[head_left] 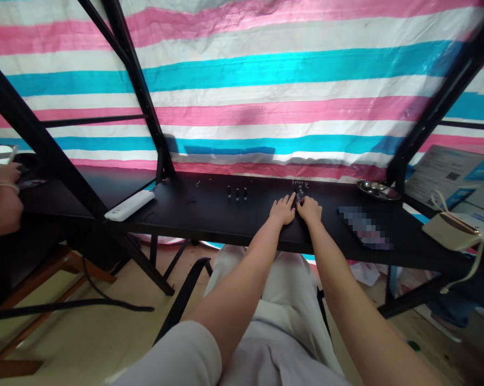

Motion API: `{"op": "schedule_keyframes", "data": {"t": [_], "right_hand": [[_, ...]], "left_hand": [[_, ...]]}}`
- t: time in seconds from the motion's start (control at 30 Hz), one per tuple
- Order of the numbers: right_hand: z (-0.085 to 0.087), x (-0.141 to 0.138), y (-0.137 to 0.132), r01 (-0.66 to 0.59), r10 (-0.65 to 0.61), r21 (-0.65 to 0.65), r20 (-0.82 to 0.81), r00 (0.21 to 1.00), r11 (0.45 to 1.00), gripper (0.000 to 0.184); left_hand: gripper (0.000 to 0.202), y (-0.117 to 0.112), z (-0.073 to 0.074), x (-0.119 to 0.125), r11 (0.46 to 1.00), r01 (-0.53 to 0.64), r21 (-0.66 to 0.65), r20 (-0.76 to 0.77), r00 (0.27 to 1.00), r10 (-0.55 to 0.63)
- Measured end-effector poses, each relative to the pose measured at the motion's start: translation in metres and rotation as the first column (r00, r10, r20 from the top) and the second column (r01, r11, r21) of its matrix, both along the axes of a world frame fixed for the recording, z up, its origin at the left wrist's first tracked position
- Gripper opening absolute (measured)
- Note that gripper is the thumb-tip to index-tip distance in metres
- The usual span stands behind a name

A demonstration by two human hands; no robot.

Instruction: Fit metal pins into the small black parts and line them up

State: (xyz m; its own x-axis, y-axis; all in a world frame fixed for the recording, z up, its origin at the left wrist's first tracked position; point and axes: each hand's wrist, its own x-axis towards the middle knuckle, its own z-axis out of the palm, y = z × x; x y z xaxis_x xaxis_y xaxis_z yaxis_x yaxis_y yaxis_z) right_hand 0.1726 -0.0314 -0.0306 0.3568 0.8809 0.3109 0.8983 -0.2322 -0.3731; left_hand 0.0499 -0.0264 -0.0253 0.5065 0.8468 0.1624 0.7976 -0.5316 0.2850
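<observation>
My left hand (283,210) lies on the black table with its fingers stretched out and spread, its fingertips beside a cluster of small dark pieces (300,191). Close on the other side, my right hand (310,209) has its fingers bent together at the same cluster. What is between those fingers is too small to tell. Three small dark cylinders with pale lower ends, one of them this cylinder (237,194), stand upright to the left of my hands. Just beyond my fingertips is a row of several tiny pale pieces (300,183).
A white oblong device (130,206) lies at the table's left end. To the right are a blurred-out phone-like object (365,228), a shiny metal dish (378,190) and a beige pouch (451,231) with a strap. Black metal posts (135,80) frame the table. Another person's hand (2,172) is far left.
</observation>
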Motion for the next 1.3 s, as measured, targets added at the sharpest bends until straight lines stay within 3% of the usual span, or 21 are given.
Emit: {"op": "schedule_keyframes", "data": {"t": [0.4, 0.57, 0.77, 1.3], "right_hand": [[0.006, -0.002, 0.004, 0.029, -0.023, -0.088, 0.067, 0.997, 0.996, 0.028], [0.006, -0.003, 0.002, 0.002, 0.006, -0.087, 0.097, 0.995, 0.996, 0.028], [0.006, -0.003, 0.002, 0.006, 0.003, -0.086, 0.104, 0.995, 0.996, 0.028], [0.008, -0.002, 0.004, 0.001, 0.010, -0.111, 0.101, 0.995, 0.994, 0.026]], "left_hand": [[0.059, 0.006, 0.000, 0.006, 1.000, -0.017, 0.022, 0.002, 1.000, 0.017], [0.054, 0.000, 0.001, 0.004, 0.987, -0.053, 0.152, 0.062, 0.997, 0.044], [0.027, -0.005, 0.003, 0.002, 0.953, -0.122, 0.277, 0.067, 0.992, 0.108], [0.022, 0.008, 0.004, 0.009, 0.951, -0.128, 0.282, -0.015, 0.990, 0.137]]}}
